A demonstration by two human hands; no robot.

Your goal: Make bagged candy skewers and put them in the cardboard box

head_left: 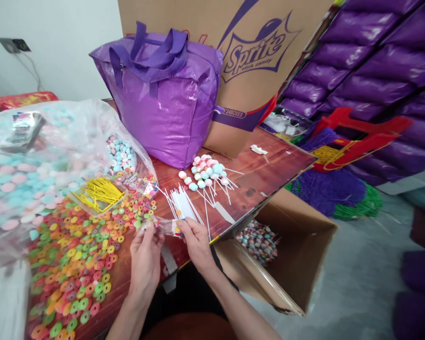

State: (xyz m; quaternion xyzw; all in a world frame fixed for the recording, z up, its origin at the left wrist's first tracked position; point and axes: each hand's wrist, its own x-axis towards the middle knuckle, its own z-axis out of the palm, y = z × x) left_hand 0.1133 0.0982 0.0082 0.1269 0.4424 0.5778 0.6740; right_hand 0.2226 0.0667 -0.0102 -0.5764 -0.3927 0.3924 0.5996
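Between my two hands, near the table's front edge, a small clear plastic packet [167, 226] with a colourful printed end is stretched out. My left hand [148, 241] pinches its left end. My right hand [197, 241] grips the printed right end. What the packet contains is too blurred to tell. Just beyond my hands lie a bundle of white sticks [184, 203] and a cluster of pastel marshmallow sticks [208, 172]. Gummy rings [78, 264] in several colours spread over the table to the left of my left hand.
Yellow twist ties [98, 193] fill a clear tray. Behind it, a plastic bag of pastel marshmallows [17, 177] lies open. A purple bag [156, 108] and a printed carton [265, 89] stand at the back. Below the table's right edge, an open box [297, 250] holds many wrapped pieces.
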